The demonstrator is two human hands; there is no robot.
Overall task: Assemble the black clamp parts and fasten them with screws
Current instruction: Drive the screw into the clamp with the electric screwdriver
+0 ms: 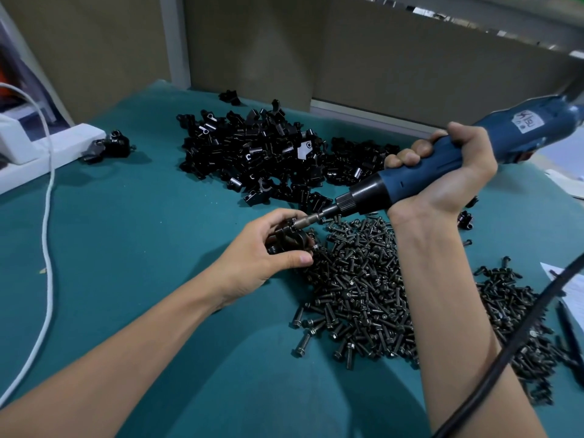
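Near the middle of the tabletop (132, 235), just above its green cover, a black clamp (289, 237) is held in the left hand (262, 257); fingers (295, 258) curled round the part, thumb on the near side. Clamp sits at the left edge of the screw pile (357, 286); touching it or just over it, cannot tell. Bit (308, 220) of a blue electric screwdriver (467, 153) meets the top of the clamp, tool tilted down to the left. Right hand (448, 172) grips the blue barrel, its fingers (409, 158) wrapped fully round it. Behind: heap of loose black clamp parts (252, 153). Far left: a lone clamp (110, 145) just beside a white unit (44, 147); white cable (47, 222) trails toward the near edge. Black cord (512, 339) crosses over the screws, right of the right forearm. Right edge: paper sheet (568, 289); a small black piece (465, 219) lies near the right wrist
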